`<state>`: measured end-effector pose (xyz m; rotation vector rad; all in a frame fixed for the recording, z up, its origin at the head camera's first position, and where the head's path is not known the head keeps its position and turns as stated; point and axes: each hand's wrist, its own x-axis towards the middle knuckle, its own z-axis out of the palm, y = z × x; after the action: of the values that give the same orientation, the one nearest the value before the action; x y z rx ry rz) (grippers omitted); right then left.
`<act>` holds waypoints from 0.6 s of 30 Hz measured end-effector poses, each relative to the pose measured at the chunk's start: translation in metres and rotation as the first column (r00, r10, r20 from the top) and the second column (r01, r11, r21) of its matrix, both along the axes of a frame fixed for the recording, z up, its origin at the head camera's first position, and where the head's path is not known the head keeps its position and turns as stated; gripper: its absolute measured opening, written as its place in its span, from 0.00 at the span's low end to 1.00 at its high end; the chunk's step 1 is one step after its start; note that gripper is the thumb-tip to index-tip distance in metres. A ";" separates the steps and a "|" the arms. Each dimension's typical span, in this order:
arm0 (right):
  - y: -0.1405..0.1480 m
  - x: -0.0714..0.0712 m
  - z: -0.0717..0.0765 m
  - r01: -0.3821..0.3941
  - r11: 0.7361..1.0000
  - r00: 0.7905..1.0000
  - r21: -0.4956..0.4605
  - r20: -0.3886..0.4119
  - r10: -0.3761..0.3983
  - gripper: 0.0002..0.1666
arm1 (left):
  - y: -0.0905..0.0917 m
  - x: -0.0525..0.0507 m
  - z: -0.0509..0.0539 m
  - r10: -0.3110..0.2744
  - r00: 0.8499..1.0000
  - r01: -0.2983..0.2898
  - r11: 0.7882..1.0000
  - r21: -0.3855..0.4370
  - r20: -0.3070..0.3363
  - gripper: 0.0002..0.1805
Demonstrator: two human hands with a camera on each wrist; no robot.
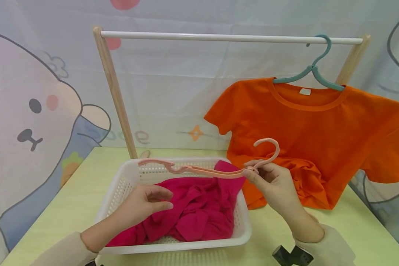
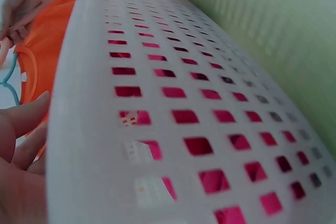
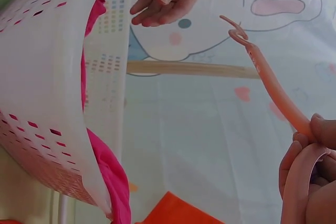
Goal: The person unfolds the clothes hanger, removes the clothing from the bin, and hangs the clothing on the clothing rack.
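At my right cuff sits a small black box [image 1: 300, 255], no marking I can read. The thumb and fingers of my right hand [image 1: 276, 184] pinch the pink hanger [image 1: 216, 173] just below its hook; its long part reaches left above the basket [image 1: 179, 246]. My left hand [image 1: 144, 203] holds nothing, thumb and fingers apart and slightly bent, over the basket's left part. The magenta cloth [image 1: 192, 214] lies crumpled in this white basket on the pale table [image 1: 76, 199], one end up at the back right corner.

Farther off, an orange T-shirt [image 1: 302, 129] hangs on a teal hanger [image 1: 296, 77], hooked over the right end of the rack's white bar [image 1: 202, 36]. Its white neck label [image 1: 304, 91] is too small to read. On the printed backdrop [image 1: 172, 92] behind, faint letters run beside a cartoon animal [image 1: 16, 122]; I can't make out the word.

My left wrist view shows the basket's outer wall, magenta through its holes; my right wrist view shows my left fingers from the other side.
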<state>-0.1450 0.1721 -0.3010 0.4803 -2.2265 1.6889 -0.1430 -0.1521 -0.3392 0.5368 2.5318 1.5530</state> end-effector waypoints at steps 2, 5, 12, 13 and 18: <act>0.000 0.000 -0.001 -0.001 1.000 1.000 -0.001 0.007 0.001 0.08 | -0.004 -0.001 -0.002 -0.036 0.999 0.036 0.999 -0.026 0.007 0.17; 0.001 0.000 -0.002 0.000 1.000 1.000 -0.003 0.022 0.000 0.08 | -0.011 -0.003 -0.004 -0.080 0.996 0.082 0.994 -0.073 0.026 0.15; 0.003 0.001 -0.004 0.014 1.000 0.999 -0.002 0.039 -0.014 0.11 | -0.022 -0.010 -0.010 -0.169 0.985 0.174 0.962 -0.209 0.040 0.11; 0.003 0.001 -0.004 0.013 1.000 0.999 -0.001 0.041 -0.013 0.11 | -0.023 -0.011 -0.012 -0.181 0.983 0.186 0.956 -0.228 0.043 0.11; 0.005 0.001 -0.006 0.014 1.000 0.998 0.008 0.057 -0.015 0.13 | -0.030 -0.014 -0.018 -0.251 0.965 0.261 0.918 -0.299 0.071 0.13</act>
<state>-0.1436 0.1769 -0.3067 0.4221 -2.2714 1.7075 -0.1567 -0.1821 -0.3569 0.7561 2.4889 1.0469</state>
